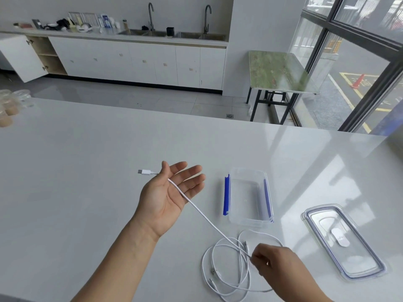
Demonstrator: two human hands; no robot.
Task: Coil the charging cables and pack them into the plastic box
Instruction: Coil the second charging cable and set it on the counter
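Observation:
My left hand (168, 197) is held palm up above the white table (87, 171), fingers straight. A white charging cable (202, 214) lies across that palm, and its plug sticks out to the left past the thumb. From the palm it runs taut down and right to my right hand (274, 267), which pinches it between the fingertips. Loose white cable loops (226, 275) lie on the table under and left of my right hand. The clear plastic box (231, 216) with blue side clips stands open to the right of my left hand, with nothing inside.
The box's clear lid (342, 243) lies flat on the table at the right. Some clear plastic cups (13, 103) stand at the table's far left edge. Beyond the table are a kitchen counter with sinks (172, 34) and a small folding table (279, 70) by the window.

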